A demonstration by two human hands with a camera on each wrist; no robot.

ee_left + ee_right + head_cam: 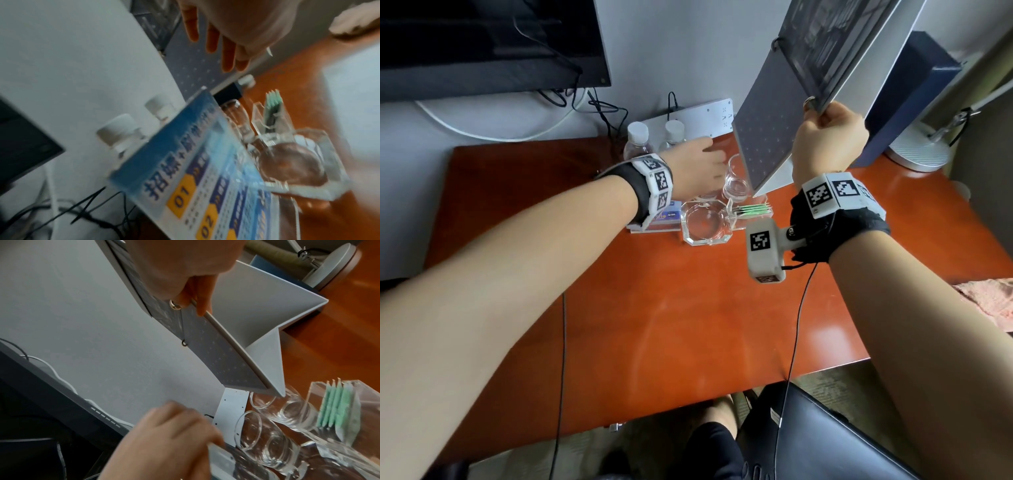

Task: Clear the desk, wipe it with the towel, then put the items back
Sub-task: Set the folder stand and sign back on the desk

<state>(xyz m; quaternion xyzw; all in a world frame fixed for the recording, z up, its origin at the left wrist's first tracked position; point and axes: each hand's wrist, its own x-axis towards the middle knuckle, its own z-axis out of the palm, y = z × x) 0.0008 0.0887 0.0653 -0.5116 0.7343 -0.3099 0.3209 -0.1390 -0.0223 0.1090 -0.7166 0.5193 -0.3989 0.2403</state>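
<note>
Tabletop [688,308] clearing barely begun: right hand [828,137] pinches the lifted binder [767,147]; left hand [698,168], fingers straight, reaches glasses [736,185] beneath; wiping remains.

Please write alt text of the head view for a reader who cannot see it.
Over an orange desk, the right hand grips a lifted ring-bound folder, while the left hand reaches to the acrylic sign stand beside two glasses, an ashtray and two water bottles.

A black monitor [482,44] mounted on the wall, black cables [599,106] hung below the monitor, a white power strip [698,118] seen right of the cables, a black chair seat [825,438] glimpsed far below the monitor.
</note>
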